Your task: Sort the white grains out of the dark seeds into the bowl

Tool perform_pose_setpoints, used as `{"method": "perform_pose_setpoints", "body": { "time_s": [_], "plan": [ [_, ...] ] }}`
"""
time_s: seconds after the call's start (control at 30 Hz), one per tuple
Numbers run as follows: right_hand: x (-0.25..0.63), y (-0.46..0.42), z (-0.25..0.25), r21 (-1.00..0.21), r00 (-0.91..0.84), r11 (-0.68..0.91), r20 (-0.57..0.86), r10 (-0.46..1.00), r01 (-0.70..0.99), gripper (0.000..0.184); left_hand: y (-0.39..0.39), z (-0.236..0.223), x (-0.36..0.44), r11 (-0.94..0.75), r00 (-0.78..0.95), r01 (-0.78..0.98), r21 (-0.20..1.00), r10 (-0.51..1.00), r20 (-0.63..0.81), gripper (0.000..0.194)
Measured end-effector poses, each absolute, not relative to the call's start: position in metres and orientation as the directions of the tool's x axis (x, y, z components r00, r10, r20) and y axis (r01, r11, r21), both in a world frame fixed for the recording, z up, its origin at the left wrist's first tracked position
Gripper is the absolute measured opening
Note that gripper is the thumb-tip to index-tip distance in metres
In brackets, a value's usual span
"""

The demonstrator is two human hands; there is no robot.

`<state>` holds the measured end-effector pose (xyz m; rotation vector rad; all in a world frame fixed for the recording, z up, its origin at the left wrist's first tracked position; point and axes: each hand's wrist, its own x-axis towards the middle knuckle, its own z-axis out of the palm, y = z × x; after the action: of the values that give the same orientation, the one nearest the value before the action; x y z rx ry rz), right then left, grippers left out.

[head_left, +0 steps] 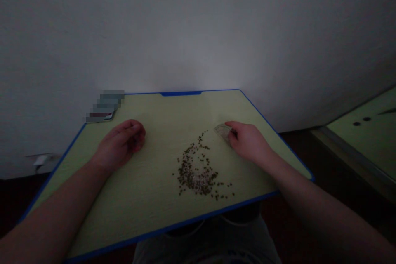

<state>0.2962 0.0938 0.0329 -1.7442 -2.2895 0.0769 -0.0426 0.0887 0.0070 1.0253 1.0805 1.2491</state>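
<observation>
My right hand (247,139) is closed on the edge of a clear protractor (222,133), whose curved, marked rim points left over the table. To the left of it, a loose pile of small dark bean-like grains (185,171) mixed with paler, whitish grains (199,179) is spread on the tabletop. A thin trail of dark grains runs from the pile toward the protractor's side. Left of the pile, my left hand (123,142) rests with its fingers curled in. Its palm lies in shadow, and I cannot see whether anything is inside.
The pale table (148,210) has a blue rim and stands against a grey wall (185,29). A blurred-out flat object (105,107) lies at the back left corner. On the right stands a pale panel with dark round spots (366,132). A white plug (41,160) is low on the left wall.
</observation>
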Motion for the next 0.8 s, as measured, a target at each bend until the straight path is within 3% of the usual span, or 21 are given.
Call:
{"method": "perform_pose_setpoints", "body": {
  "time_s": [0.6,0.8],
  "plan": [
    [0.279,0.095,0.035,-0.285,-0.395,0.439,0.201,0.896,0.852,0.039,0.087,0.009,-0.041,0.064,0.004,-0.184,0.981,0.998,-0.064,0.015],
    [0.268,0.098,0.034,-0.259,-0.436,0.467,0.172,0.884,0.845,0.038,0.087,0.009,-0.043,0.042,0.023,-0.202,0.979,0.999,-0.039,0.015]
  ]
}}
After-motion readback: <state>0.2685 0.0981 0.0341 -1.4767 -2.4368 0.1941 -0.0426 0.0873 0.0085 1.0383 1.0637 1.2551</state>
